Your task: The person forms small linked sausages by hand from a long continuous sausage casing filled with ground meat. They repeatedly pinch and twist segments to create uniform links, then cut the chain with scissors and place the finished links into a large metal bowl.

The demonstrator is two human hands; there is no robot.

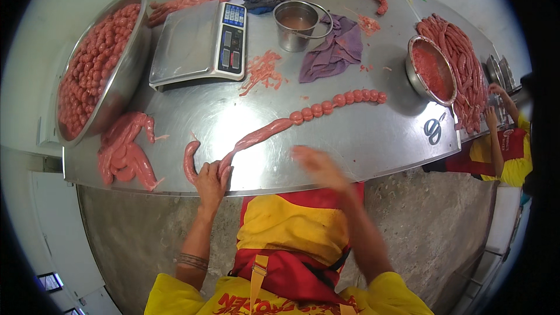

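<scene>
Sausage string (281, 125), one, partly beaded, on metal tabletop (364, 146); left hand (209, 182), fingers closed round its unbeaded part; right hand (321, 166), blurred, spread of fingers cannot be told.

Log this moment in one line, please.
left hand: gripping sausage rope | right hand: blurred, apart from sausage rope | sausage rope: far end in round links, near stretch unlinked | scissors: on table, right side

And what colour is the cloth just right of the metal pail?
Dull purple; the cloth shows best in the head view, the only one.
</scene>
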